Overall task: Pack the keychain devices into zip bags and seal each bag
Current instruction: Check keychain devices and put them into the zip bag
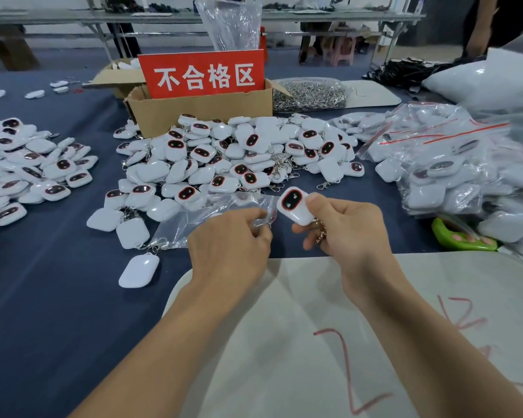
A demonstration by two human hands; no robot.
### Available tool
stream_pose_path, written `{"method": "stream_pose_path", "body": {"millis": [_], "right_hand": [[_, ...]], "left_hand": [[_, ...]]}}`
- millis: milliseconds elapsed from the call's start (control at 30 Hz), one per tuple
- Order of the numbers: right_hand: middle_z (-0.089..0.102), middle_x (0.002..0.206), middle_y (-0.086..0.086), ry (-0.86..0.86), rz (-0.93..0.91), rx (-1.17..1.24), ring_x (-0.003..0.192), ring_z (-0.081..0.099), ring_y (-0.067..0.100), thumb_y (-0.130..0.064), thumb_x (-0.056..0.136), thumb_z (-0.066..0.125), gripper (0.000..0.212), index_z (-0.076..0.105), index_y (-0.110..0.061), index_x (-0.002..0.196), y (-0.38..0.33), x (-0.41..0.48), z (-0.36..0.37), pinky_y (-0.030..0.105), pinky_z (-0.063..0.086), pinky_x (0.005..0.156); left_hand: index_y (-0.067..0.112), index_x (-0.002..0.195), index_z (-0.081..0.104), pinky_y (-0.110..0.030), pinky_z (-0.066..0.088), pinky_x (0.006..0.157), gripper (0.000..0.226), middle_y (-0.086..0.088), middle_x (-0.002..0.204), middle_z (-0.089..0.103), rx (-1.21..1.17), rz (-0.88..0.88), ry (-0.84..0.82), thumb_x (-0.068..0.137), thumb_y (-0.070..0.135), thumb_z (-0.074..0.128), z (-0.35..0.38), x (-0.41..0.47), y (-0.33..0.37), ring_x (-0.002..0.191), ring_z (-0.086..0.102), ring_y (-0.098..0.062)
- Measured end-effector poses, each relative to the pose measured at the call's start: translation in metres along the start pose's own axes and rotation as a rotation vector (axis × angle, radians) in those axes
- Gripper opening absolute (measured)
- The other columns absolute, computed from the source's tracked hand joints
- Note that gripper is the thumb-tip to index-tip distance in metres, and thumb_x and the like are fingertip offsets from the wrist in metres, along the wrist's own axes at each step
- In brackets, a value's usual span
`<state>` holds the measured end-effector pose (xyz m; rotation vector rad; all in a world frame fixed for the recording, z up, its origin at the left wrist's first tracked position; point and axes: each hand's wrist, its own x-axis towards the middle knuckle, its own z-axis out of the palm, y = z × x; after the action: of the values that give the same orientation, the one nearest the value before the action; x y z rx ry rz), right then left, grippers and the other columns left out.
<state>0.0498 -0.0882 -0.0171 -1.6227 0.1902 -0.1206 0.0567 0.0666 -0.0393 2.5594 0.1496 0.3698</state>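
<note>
My right hand grips a white keychain device with a dark, red-rimmed face; its metal clasp hangs under my fingers. Just to its left, my left hand pinches the edge of a clear zip bag that lies flat on the blue tablecloth. The device sits right at the bag's edge, outside it. A large heap of loose white devices lies behind my hands. Filled zip bags with red seal lines are piled at the right.
A cardboard box with a red sign stands behind the heap. Another pile of devices lies far left. Metal clasps in a bag sit back right. A white board with red marks lies under my forearms; a green object is at right.
</note>
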Motion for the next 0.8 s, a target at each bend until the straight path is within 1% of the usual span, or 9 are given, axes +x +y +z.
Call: {"method": "stream_pose_path", "body": {"millis": [133, 233, 300, 367, 500, 600, 667, 733, 800], "right_hand": [[0.072, 0.06, 0.0, 0.078, 0.027, -0.132, 0.044, 0.053, 0.01, -0.045, 0.09, 0.072, 0.028, 0.077, -0.029, 0.066, 0.006, 0.001, 0.005, 0.029, 0.047, 0.057], [0.071, 0.059, -0.002, 0.075, 0.024, -0.21, 0.042, 0.048, 0.008, -0.044, 0.089, 0.07, 0.029, 0.076, -0.026, 0.068, 0.007, 0.002, 0.006, 0.029, 0.045, 0.055], [0.072, 0.06, -0.001, 0.034, 0.029, -0.207, 0.042, 0.05, 0.009, -0.038, 0.091, 0.067, 0.025, 0.077, -0.027, 0.071, 0.006, 0.003, 0.007, 0.028, 0.045, 0.056], [0.073, 0.062, 0.001, -0.015, 0.057, -0.202, 0.044, 0.053, 0.011, -0.031, 0.091, 0.064, 0.024, 0.077, -0.027, 0.071, 0.006, 0.004, 0.007, 0.028, 0.045, 0.058], [0.073, 0.063, 0.005, -0.1, 0.117, -0.203, 0.045, 0.051, 0.016, -0.026, 0.091, 0.063, 0.028, 0.077, -0.019, 0.067, 0.005, 0.006, 0.005, 0.031, 0.046, 0.061], [0.067, 0.057, 0.003, -0.192, 0.075, -0.177, 0.043, 0.045, 0.015, -0.022, 0.094, 0.063, 0.035, 0.072, -0.012, 0.062, 0.002, 0.003, 0.008, 0.02, 0.039, 0.047], [0.06, 0.052, 0.003, -0.219, 0.088, -0.097, 0.038, 0.043, 0.01, -0.014, 0.098, 0.058, 0.042, 0.068, -0.013, 0.057, 0.0, 0.003, 0.01, 0.017, 0.035, 0.041], [0.058, 0.052, 0.002, -0.24, 0.134, -0.037, 0.038, 0.042, 0.009, -0.008, 0.098, 0.053, 0.04, 0.069, -0.015, 0.062, -0.003, 0.004, 0.009, 0.017, 0.032, 0.039], [0.062, 0.058, 0.004, -0.28, 0.152, -0.024, 0.043, 0.041, 0.013, -0.007, 0.096, 0.052, 0.032, 0.071, -0.014, 0.071, -0.005, 0.006, 0.006, 0.022, 0.031, 0.042]], "left_hand": [[0.05, 0.095, 0.076, -0.024, 0.039, 0.06, 0.021, 0.017, 0.074, 0.071, -0.095, 0.009, 0.016, 0.09, 0.035, 0.062, 0.002, 0.001, 0.001, 0.079, 0.064, -0.013], [0.045, 0.105, 0.077, -0.029, 0.048, 0.07, 0.032, 0.009, 0.066, 0.065, -0.299, 0.007, 0.033, 0.087, 0.025, 0.06, 0.003, 0.001, 0.001, 0.073, 0.062, -0.014], [0.055, 0.111, 0.068, -0.028, 0.046, 0.065, 0.041, 0.011, 0.054, 0.056, -0.383, 0.068, 0.011, 0.085, 0.026, 0.055, 0.002, -0.001, 0.002, 0.061, 0.055, -0.009], [0.052, 0.112, 0.07, -0.027, 0.041, 0.061, 0.042, 0.014, 0.054, 0.056, -0.409, 0.102, 0.007, 0.085, 0.023, 0.055, 0.003, -0.001, 0.002, 0.056, 0.051, -0.008], [0.038, 0.125, 0.071, -0.024, 0.044, 0.067, 0.043, 0.016, 0.065, 0.06, -0.453, 0.162, 0.056, 0.091, 0.017, 0.057, 0.003, -0.001, 0.003, 0.064, 0.054, -0.005], [0.031, 0.131, 0.069, -0.011, 0.043, 0.077, 0.043, 0.024, 0.081, 0.061, -0.446, 0.369, 0.042, 0.094, 0.015, 0.054, -0.004, -0.006, 0.006, 0.082, 0.059, 0.004], [0.029, 0.129, 0.072, -0.006, 0.04, 0.083, 0.042, 0.027, 0.094, 0.064, -0.471, 0.454, -0.002, 0.095, 0.009, 0.055, -0.004, -0.006, 0.006, 0.093, 0.06, 0.008], [0.029, 0.124, 0.075, -0.007, 0.041, 0.083, 0.042, 0.03, 0.093, 0.066, -0.57, 0.45, -0.069, 0.094, 0.005, 0.057, -0.004, -0.005, 0.008, 0.091, 0.062, 0.006], [0.033, 0.119, 0.075, -0.007, 0.043, 0.077, 0.044, 0.026, 0.083, 0.067, -0.685, 0.424, -0.099, 0.094, 0.002, 0.057, -0.005, -0.005, 0.01, 0.08, 0.062, 0.003]]}}
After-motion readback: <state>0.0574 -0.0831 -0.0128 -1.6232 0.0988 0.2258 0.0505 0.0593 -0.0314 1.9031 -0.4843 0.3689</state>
